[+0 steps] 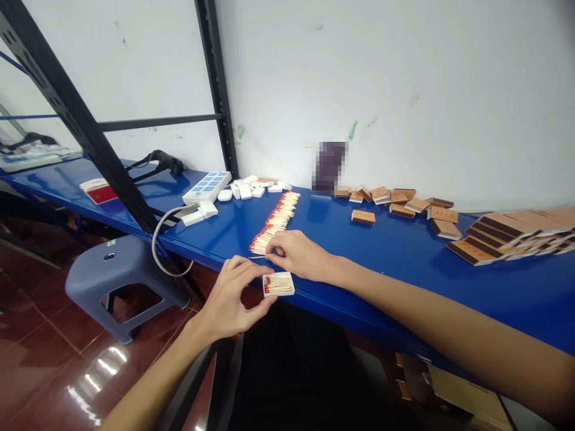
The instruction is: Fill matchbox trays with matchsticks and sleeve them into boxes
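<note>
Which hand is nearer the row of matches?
The right hand: it is at the near end of the row of matches. The left hand is farther off, holding a small white tray.

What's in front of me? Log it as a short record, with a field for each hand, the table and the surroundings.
Left hand: hand holds a small white tray by its edges
In tray: matches, red heads to the left
Right hand: hand has a single match at its fingertips
Table: blue
Beyond hands: loose match row
Right side: scattered matchboxes, stack of more
Left side: white pieces, power strip
Floor: stool
</note>
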Tool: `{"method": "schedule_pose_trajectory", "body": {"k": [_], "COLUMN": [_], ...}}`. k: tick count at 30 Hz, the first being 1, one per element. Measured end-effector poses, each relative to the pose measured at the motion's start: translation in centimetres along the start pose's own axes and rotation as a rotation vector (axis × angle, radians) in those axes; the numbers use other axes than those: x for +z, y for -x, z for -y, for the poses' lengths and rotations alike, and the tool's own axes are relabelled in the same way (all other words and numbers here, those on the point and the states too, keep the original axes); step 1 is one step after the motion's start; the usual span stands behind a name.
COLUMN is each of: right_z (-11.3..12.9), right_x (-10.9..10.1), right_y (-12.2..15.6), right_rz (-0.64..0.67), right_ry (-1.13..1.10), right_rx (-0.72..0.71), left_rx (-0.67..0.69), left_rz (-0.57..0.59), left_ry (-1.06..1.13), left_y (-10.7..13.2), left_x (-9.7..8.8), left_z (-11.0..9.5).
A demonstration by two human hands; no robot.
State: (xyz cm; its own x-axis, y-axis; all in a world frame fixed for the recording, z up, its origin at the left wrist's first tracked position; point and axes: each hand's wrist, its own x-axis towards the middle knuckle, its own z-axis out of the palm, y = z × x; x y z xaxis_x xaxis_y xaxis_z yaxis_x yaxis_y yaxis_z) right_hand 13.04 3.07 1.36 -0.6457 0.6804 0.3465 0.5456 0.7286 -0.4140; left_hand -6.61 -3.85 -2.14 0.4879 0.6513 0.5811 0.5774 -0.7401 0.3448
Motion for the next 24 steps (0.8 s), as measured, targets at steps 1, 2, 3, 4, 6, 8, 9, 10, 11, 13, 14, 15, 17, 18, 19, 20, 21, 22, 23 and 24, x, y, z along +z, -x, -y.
{"method": "schedule_pose_trajectory", "body": {"k": [1, 2, 3, 4, 6, 8, 9, 10, 11, 13, 14, 15, 17, 18, 19, 20, 21, 22, 23, 24], "right_z": [0.0, -0.1, -0.1, -0.1, -0.2, -0.3, -0.4, -0.4, -0.4, -0.4, -0.4, -0.4, -0.3, -0.3, -0.2, -0.2, -0.2, -0.1, -0.1, 0.0], "right_x": [0.0, 0.1, 0.1, 0.1, 0.2, 0.2, 0.3, 0.3, 0.3, 0.2, 0.2, 0.2, 0.2, 0.2, 0.2, 0.2, 0.2, 0.2, 0.1, 0.1], "right_y": [0.0, 0.1, 0.1, 0.1, 0.1, 0.0, 0.0, 0.0, 0.0, -0.1, -0.1, -0.1, -0.1, -0.1, -0.1, -0.1, -0.1, -0.2, -0.2, -0.2], "right_rz": [-0.004, -0.011, -0.021, -0.028, -0.035, -0.031, -0.03, -0.029, -0.027, -0.017, -0.008, 0.003, 0.018, 0.021, 0.02, 0.019, 0.02, 0.025, 0.033, 0.043], "right_ry": [-0.001, -0.004, -0.008, -0.014, -0.029, -0.046, -0.052, -0.058, -0.063, -0.071, -0.075, -0.079, -0.082, -0.08, -0.078, -0.075, -0.075, -0.076, -0.077, -0.076], "right_rx": [0.002, 0.005, 0.009, 0.015, 0.024, 0.014, 0.008, 0.003, -0.002, -0.004, -0.003, -0.003, 0.002, 0.007, 0.011, 0.014, 0.017, 0.017, 0.018, 0.022], "left_rx": [-0.009, -0.02, -0.03, -0.038, -0.046, -0.043, -0.039, -0.039, -0.041, -0.051, -0.054, -0.052, -0.04, -0.031, -0.022, -0.014, -0.007, -0.001, 0.003, 0.006], "left_rz": [0.001, 0.004, 0.008, 0.012, 0.015, 0.017, 0.016, 0.017, 0.018, 0.018, 0.017, 0.016, 0.016, 0.014, 0.011, 0.005, -0.003, -0.01, -0.016, -0.02], "left_ry": [0.0, 0.002, 0.003, 0.005, 0.004, 0.009, 0.017, 0.028, 0.041, 0.063, 0.071, 0.077, 0.087, 0.092, 0.095, 0.097, 0.097, 0.096, 0.095, 0.093], "left_y": [0.0, 0.0, 0.0, -0.1, -0.1, -0.2, -0.2, -0.2, -0.3, -0.3, -0.3, -0.3, -0.3, -0.2, -0.2, -0.1, -0.1, 0.0, 0.0, 0.0], "left_x": [0.0, -0.1, -0.1, -0.2, -0.2, -0.2, -0.1, -0.1, -0.1, -0.1, -0.1, -0.1, -0.1, -0.1, 0.0, 0.0, 0.1, 0.1, 0.2, 0.2], "left_z": [0.1, 0.1, 0.3, 0.4, 0.6, 0.9, 0.9, 1.0, 1.0, 1.1, 1.1, 1.1, 1.1, 1.1, 1.1, 1.2, 1.2, 1.3, 1.4, 1.4]}}
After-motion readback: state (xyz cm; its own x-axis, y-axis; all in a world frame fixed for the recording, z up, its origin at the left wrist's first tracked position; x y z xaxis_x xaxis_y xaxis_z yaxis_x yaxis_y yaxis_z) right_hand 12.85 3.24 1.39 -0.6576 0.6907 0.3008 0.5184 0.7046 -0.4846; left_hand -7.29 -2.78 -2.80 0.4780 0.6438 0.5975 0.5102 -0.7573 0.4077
